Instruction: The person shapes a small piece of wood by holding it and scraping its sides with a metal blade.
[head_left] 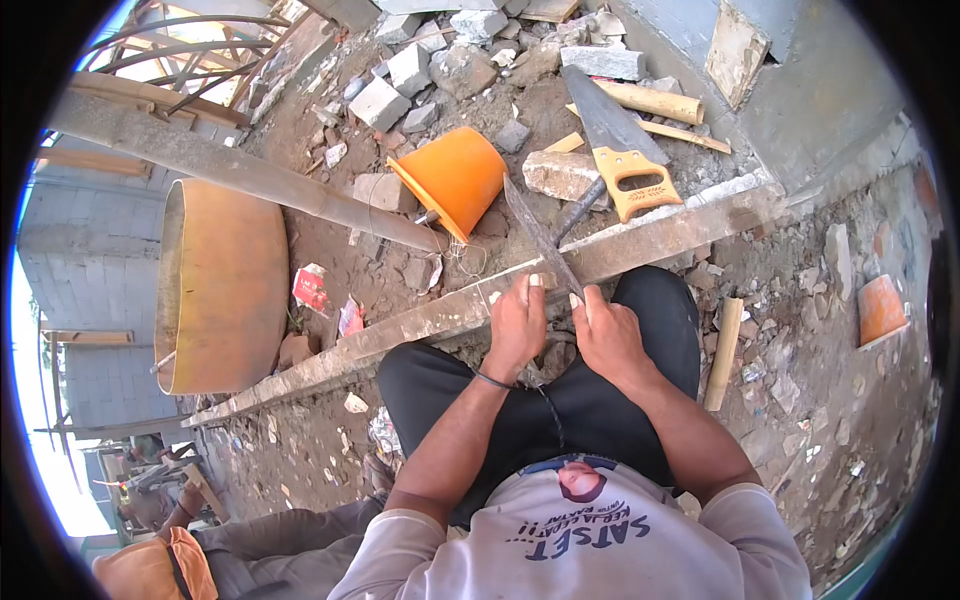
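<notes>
A long dark blade (540,228) slants from beside the orange bucket down to my right hand (609,336), whose fingers are closed around its lower end. My left hand (517,322) is closed just left of the blade, its thumb raised near a wooden beam (440,302); what its fingers hold, if anything, is hidden. Both hands are above my lap, a short gap apart. Beyond the beam, a handsaw (635,170) with a yellow handle leans by a pale block (563,178) and a dark bar (580,212).
An orange bucket (460,178) lies tipped ahead, and a large yellowish container (225,288) stands left. A pole (300,190) slants across the rubble. Grey blocks (380,103) lie ahead. A wood strip (724,352) is at right. Another person (285,545) is at lower left.
</notes>
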